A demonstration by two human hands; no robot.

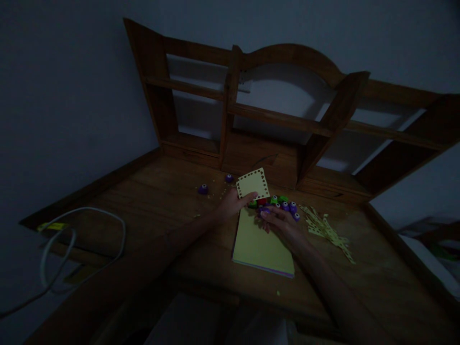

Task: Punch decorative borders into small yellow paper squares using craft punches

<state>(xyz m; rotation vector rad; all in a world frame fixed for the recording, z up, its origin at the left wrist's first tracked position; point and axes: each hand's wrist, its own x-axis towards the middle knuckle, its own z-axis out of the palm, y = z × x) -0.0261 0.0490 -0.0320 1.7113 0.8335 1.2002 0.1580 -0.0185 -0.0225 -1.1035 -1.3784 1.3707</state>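
My left hand pinches a pale yellow paper card with punched holes along its edges, held upright above the desk. My right hand is curled around a small purple craft punch just below the card. Both hands hover over the far end of a stack of yellow paper sheets lying on the wooden desk. A cluster of small purple and green punches lies right behind my right hand.
Two purple punches lie apart at the back left of the desk. Yellow punched paper strips are scattered to the right. A white cable loops over the desk's left edge. A wooden shelf unit stands at the back.
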